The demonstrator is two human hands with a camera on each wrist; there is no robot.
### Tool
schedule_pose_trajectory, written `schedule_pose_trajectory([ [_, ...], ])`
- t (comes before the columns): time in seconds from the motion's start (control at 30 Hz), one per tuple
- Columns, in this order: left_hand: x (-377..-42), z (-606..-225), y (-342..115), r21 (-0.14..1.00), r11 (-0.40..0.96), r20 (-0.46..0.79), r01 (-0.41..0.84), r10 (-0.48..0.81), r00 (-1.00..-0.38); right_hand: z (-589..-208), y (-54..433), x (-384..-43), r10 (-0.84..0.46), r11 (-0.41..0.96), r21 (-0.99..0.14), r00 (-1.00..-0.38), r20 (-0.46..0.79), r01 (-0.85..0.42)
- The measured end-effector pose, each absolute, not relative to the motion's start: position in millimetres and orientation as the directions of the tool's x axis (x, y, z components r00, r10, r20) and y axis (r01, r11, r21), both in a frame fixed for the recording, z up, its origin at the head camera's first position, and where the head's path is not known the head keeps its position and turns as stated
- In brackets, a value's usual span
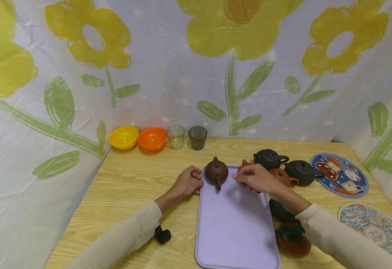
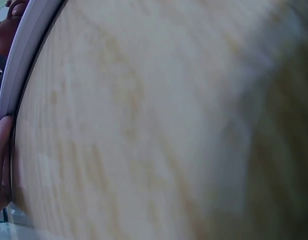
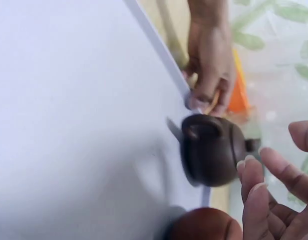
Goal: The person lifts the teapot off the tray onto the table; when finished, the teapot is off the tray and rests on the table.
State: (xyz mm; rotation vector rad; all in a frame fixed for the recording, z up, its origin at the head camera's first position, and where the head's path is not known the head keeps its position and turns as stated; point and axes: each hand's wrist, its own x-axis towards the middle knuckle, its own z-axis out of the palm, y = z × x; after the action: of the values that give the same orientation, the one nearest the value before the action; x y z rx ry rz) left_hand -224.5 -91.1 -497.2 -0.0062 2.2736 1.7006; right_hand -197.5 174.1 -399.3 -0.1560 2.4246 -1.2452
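Observation:
A lavender tray [image 1: 233, 228] lies lengthwise before me on the wooden table. Near its far left corner sits a dark brown teapot [image 1: 216, 171], its spout toward me. My left hand [image 1: 188, 182] grips the tray's left rim beside that teapot, fingers curled at the edge. Over the far right part of the tray hovers my right hand [image 1: 258, 177], which partly hides a reddish-brown teapot [image 1: 244, 163]. In the right wrist view, the fingers [image 3: 253, 182] of the right hand are spread and loosely bent, holding nothing, close to the dark teapot's lid knob.
Right of the tray crowd black teapots [image 1: 268, 158], an orange-brown teapot [image 1: 280, 175] and a reddish teapot [image 1: 293, 246]. Beyond them lie two round mats [image 1: 340, 175]. A yellow bowl [image 1: 123, 138], orange bowl [image 1: 152, 139] and two glass cups [image 1: 197, 137] line the back. A black object [image 1: 162, 235] lies by my left sleeve.

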Motion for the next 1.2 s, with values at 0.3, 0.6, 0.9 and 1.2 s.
schedule_pose_trajectory([
  [0.3, -224, -496, -90, 0.940, 0.290, -0.236, -0.181, 0.167, -0.957, -419, 151, -204, -0.291, 0.625, -0.775, -0.892, -0.347, 0.098],
  [0.6, -225, -496, -89, 0.936, 0.297, -0.247, -0.191, 0.162, -0.955, -435, 137, -212, -0.244, 0.674, -0.730, -0.901, -0.359, 0.108],
  [0.9, -224, -498, -89, 0.937, 0.294, -0.244, -0.188, 0.165, -0.956, -440, 131, -213, -0.259, 0.683, -0.725, -0.900, -0.351, 0.086],
  [1.2, -224, -496, -89, 0.941, 0.280, -0.241, -0.188, 0.168, -0.956, -439, 134, -212, -0.275, 0.663, -0.745, -0.904, -0.328, 0.069],
])
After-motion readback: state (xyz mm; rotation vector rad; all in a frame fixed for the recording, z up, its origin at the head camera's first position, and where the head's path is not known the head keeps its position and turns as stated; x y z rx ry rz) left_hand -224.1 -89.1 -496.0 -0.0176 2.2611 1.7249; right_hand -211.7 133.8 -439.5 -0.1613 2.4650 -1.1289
